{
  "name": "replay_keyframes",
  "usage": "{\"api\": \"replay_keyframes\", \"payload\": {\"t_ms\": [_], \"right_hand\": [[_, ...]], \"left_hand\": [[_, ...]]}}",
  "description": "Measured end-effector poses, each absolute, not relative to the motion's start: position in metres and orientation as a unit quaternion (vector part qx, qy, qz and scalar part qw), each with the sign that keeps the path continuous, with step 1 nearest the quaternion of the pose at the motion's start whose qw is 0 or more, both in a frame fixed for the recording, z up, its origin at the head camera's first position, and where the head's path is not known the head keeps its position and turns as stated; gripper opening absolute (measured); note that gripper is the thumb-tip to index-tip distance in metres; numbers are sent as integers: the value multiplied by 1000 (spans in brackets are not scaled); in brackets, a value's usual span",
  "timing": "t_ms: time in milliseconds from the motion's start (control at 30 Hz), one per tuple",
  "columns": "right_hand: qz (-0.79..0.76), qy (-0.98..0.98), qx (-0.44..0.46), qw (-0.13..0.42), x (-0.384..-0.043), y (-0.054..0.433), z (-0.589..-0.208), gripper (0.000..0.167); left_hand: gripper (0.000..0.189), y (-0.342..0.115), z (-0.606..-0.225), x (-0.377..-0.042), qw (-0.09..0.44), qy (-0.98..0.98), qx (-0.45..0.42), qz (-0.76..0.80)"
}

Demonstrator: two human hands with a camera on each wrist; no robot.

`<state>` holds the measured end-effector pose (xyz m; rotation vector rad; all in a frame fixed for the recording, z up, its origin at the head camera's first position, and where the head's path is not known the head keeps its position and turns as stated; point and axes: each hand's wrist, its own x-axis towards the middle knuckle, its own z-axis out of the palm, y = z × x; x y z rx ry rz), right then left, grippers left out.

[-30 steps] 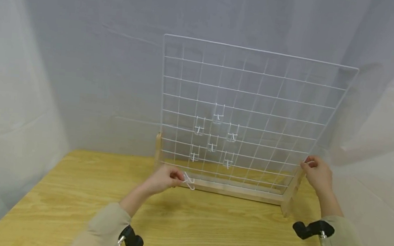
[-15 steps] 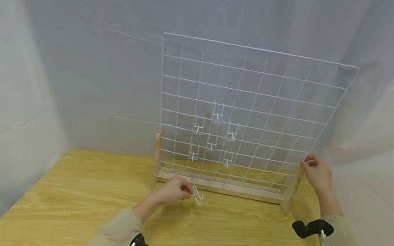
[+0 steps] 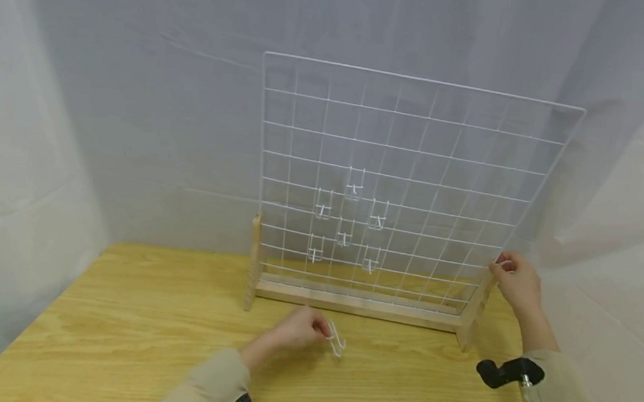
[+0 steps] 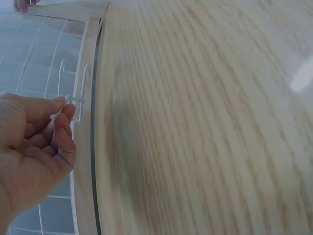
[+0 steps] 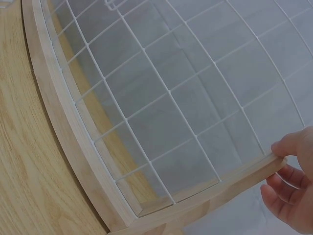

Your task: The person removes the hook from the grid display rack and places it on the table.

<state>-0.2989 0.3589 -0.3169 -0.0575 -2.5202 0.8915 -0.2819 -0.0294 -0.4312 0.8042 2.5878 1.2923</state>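
Between thumb and fingertips my left hand pinches a white wire hook, held above the table in front of the rack. The left wrist view shows the hook with its two bent wire prongs pointing away from the fingers. At the rack's right side, my right hand grips the top of the wooden side post between thumb and fingers. The white wire grid panel stands upright in a wooden base. Several similar white hooks hang on the grid's middle and lower left part.
The rack stands toward the back of a wood-grain table. Its left wooden post rises behind the left hand. Pale sheeting hangs behind and on both sides.
My left hand, with the hook, has moved right and toward the table's front, away from the rack's base. The right hand stays on the post.
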Motion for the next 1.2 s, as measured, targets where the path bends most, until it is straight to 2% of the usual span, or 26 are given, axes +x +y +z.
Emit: {"api": "replay_keyframes", "payload": {"t_ms": [567, 867, 1200], "right_hand": [[327, -918, -23, 221, -300, 359, -317, 22], [330, -917, -26, 220, -301, 359, -318, 22], [332, -917, -27, 219, -301, 359, -319, 21]], "left_hand": [[6, -1, -438, -275, 80, 844, 271, 456], [4, 6, -439, -276, 90, 849, 253, 455], [5, 10, -444, -274, 98, 835, 272, 468]]}}
